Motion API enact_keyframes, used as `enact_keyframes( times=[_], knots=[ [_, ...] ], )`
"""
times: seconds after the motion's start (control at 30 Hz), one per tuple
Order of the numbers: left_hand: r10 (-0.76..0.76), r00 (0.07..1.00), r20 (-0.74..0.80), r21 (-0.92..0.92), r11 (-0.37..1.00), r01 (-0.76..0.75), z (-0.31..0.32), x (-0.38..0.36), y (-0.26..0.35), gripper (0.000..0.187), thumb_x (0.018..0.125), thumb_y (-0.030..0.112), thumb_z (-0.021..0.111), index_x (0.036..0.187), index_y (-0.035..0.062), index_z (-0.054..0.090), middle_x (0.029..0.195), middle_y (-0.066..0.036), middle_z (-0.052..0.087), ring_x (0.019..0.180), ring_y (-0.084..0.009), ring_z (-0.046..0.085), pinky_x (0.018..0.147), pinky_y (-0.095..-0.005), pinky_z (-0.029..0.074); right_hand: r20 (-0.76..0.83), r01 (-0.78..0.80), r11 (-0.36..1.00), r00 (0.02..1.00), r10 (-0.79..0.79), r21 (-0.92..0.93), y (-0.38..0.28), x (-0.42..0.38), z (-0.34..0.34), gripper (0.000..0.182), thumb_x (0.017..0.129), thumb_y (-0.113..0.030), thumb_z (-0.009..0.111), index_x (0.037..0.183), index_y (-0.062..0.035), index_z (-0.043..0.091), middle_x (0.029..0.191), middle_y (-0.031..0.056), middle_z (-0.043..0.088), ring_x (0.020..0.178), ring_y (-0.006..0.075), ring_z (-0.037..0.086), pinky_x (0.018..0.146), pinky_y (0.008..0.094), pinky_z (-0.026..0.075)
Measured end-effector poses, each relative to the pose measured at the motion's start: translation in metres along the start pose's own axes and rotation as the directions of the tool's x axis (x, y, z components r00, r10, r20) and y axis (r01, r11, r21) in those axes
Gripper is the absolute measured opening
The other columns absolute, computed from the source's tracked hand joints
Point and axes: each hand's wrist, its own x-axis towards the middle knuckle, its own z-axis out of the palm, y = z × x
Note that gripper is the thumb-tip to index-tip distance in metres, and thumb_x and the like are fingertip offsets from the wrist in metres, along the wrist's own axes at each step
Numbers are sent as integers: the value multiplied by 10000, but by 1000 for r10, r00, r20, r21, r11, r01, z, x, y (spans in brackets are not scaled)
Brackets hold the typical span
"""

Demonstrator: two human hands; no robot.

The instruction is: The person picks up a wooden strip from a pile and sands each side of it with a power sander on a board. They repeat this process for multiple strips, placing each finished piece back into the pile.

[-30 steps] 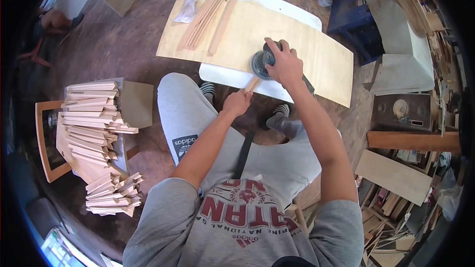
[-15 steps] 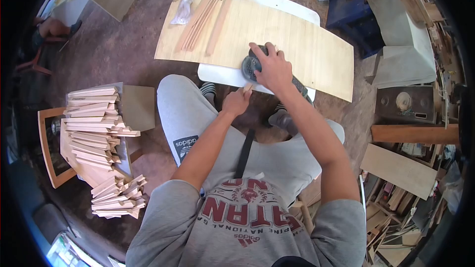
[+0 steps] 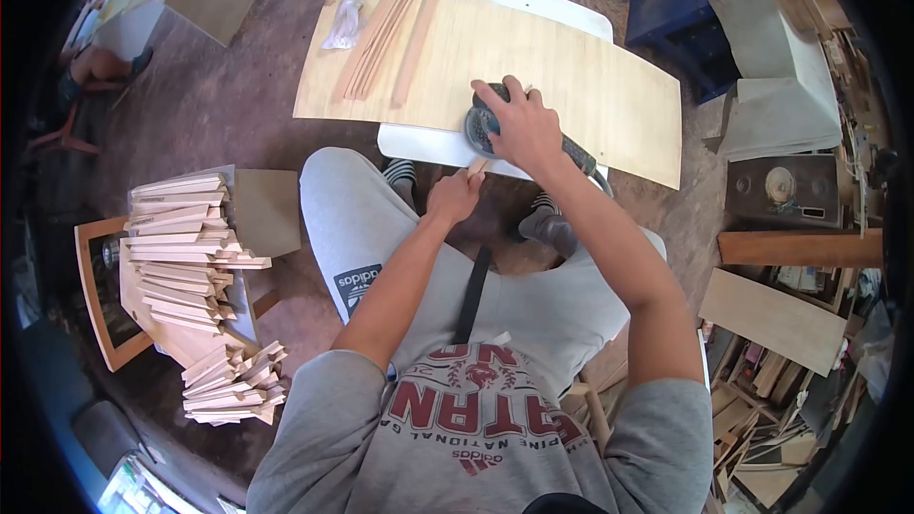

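My right hand (image 3: 528, 133) is wrapped over a dark power sander (image 3: 483, 124) at the front edge of a pale plywood board (image 3: 552, 67). Just below it, my left hand (image 3: 453, 197) grips the near end of a thin wooden strip (image 3: 477, 166). The strip's far part runs under the sander and is mostly hidden. On the board's left part lie several thin strips (image 3: 381, 48), a separate wider strip (image 3: 415, 52) and a clear plastic bag (image 3: 346, 23). A white surface (image 3: 419, 143) shows beneath the board.
Several stacked wooden pieces (image 3: 181, 247) lie to my left beside a wooden frame (image 3: 95, 295). At the upper right is a blue stand (image 3: 666, 24); scrap wood (image 3: 762, 400) fills the right side. Another person's leg (image 3: 100, 65) shows at the far left.
The view has shifted slightly. My right hand and the sander have turned a little, while my left hand stays almost in place on the strip.
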Motion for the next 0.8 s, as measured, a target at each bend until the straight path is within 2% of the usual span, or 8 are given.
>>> enact_keyframes(
  times=[0.23,0.33,0.53,0.63,0.8],
  knots=[
    [14,999,-32,-30,999,-15,-4,1,3,545,1051,485,447,1151,8,692,983,-298,722,994,-494,682,898,-588,516,14,-192,979,981,193,-69,32,35,-2,816,748,-209,831,1464,-362,471,1326,123,565,1049,394,669,730,459,622],
    [13,1000,-21,-48,999,-14,-4,3,2,578,1048,518,441,1143,3,686,1031,-303,708,1023,-498,663,898,-579,510,32,-171,984,984,173,-54,36,26,-2,831,746,-219,836,1471,-372,460,1342,124,560,1050,391,669,732,463,622],
    [9,1000,-24,-44,999,-10,-3,3,4,568,1053,504,444,1145,-4,681,1019,-311,706,1013,-502,664,885,-584,510,18,-189,981,982,190,-54,43,19,-4,845,740,-221,844,1474,-381,455,1368,126,554,1047,389,670,723,466,620],
    [28,999,-35,-72,997,-30,-1,3,3,572,1056,501,441,1147,-13,676,1018,-317,703,1018,-504,661,887,-583,509,33,-136,989,990,138,-49,39,10,-3,842,743,-228,845,1476,-373,457,1355,126,563,1044,392,671,720,469,618],
    [11,1000,-2,-39,999,-11,-5,2,2,557,1054,490,447,1155,-8,674,1023,-317,704,1025,-507,658,901,-583,503,-12,-225,974,974,225,-39,52,21,-3,833,737,-230,845,1464,-378,467,1351,124,563,1043,395,669,722,470,618]
  ],
)
